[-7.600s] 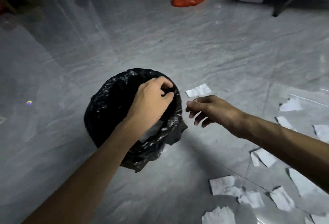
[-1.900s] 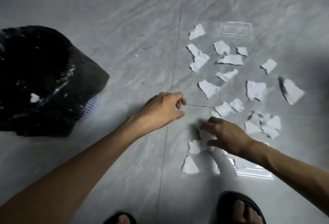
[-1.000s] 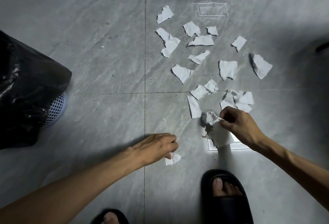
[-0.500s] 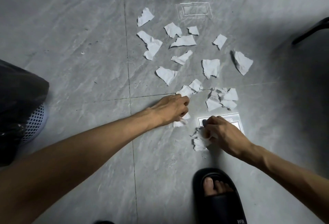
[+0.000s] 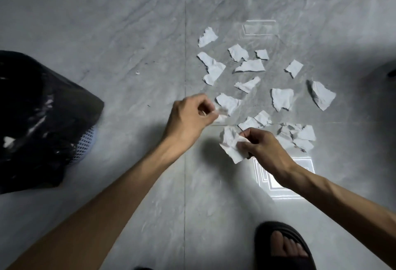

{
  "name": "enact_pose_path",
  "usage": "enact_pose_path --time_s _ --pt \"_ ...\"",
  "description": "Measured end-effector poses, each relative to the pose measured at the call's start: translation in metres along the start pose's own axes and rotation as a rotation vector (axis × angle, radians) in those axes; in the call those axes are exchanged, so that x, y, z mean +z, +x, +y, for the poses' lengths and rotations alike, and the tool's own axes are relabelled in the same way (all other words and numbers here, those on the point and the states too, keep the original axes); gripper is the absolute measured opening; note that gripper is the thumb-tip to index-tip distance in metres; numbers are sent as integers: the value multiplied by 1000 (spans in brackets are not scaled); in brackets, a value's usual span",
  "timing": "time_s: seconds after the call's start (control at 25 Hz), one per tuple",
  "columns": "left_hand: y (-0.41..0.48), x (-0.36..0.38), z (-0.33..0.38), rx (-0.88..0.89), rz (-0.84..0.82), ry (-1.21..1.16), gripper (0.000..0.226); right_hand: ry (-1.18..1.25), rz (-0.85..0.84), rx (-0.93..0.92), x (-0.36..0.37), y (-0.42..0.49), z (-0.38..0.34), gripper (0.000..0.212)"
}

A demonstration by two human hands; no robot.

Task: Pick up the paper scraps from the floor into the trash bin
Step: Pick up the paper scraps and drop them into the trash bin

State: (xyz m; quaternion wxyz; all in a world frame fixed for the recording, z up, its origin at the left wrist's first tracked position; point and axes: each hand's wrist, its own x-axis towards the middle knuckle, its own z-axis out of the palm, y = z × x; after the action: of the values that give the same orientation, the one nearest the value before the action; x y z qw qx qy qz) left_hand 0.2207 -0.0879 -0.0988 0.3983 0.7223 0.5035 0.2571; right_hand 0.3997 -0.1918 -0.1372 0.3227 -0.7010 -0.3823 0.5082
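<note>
Several torn white paper scraps lie scattered on the grey tiled floor, right of centre. My right hand is raised above the floor, pinching a bunch of crumpled white scraps. My left hand is closed on a small blurred paper scrap at its fingertips. The trash bin, a pale mesh basket lined with a black bag, stands at the left edge, well left of both hands.
My right foot in a black sandal stands at the bottom right. Bright rectangular light reflections show on the floor under my right wrist. A dark object shows at the right edge.
Both hands have lifted off the floor with scraps in them. The left hand has drawn back to the left from the pile; the right hand holds its bunch higher.
</note>
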Motion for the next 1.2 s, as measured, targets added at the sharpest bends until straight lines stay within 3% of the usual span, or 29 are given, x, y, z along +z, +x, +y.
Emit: enact_pose_path --time_s 0.24,0.44,0.56,0.72,0.84,1.0,1.2 --pt "-22 -159 25 2 450 -63 15 -40 -187 -262 88 29 -124 19" --pt "-65 -267 -24 -137 734 133 16 -49 -286 -605 177 34 -230 9" --pt "-87 -299 -69 -354 678 316 22 -38 -290 -776 231 33 -273 11" --pt "-106 -305 -105 -549 556 393 10 -267 -364 -778 281 41 -288 12" --pt "-108 -304 -104 -523 634 405 16 -391 -454 -663 288 48 -282 37" --pt "-98 -286 -71 -371 687 343 18 -204 -429 -581 254 50 -266 24" --pt "-50 -215 -21 -253 435 237 15 -316 -422 -508 152 61 -229 17"
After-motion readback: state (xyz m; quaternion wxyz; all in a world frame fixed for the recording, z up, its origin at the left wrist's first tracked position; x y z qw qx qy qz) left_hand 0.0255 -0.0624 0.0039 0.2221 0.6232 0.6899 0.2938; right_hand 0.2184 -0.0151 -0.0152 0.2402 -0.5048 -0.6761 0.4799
